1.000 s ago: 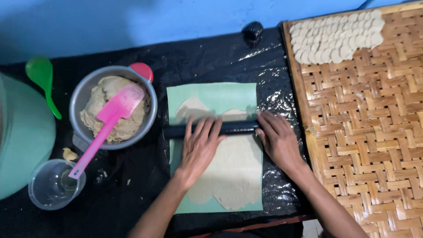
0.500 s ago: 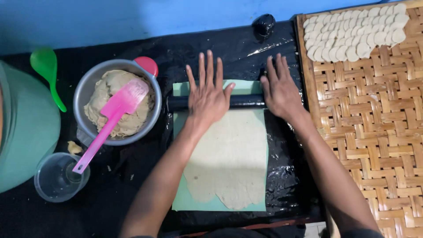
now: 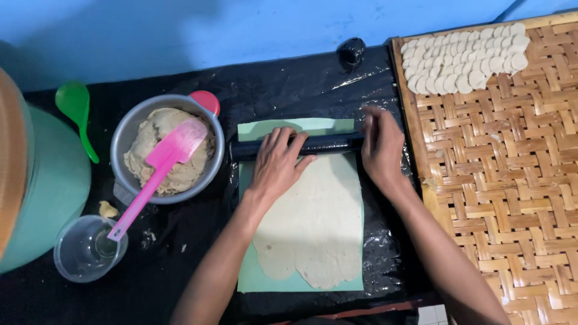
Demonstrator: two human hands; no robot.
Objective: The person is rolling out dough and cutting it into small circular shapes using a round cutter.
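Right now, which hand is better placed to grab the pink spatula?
Left hand, probably: it rests on the roller beside the bowl holding the spatula. The right hand is on the far side.

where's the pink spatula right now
In the head view, the pink spatula sits left of the hands, blade on the dough in the metal bowl, handle slanting down over the clear cup.

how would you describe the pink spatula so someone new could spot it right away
Start at the round metal bowl of dough, left of the green mat where both hands press a dark rolling pin. The pink spatula lies across that bowl, blade on the dough, handle sloping down into a clear plastic cup. The only other utensil, a green spoon, lies apart on the black sheet.
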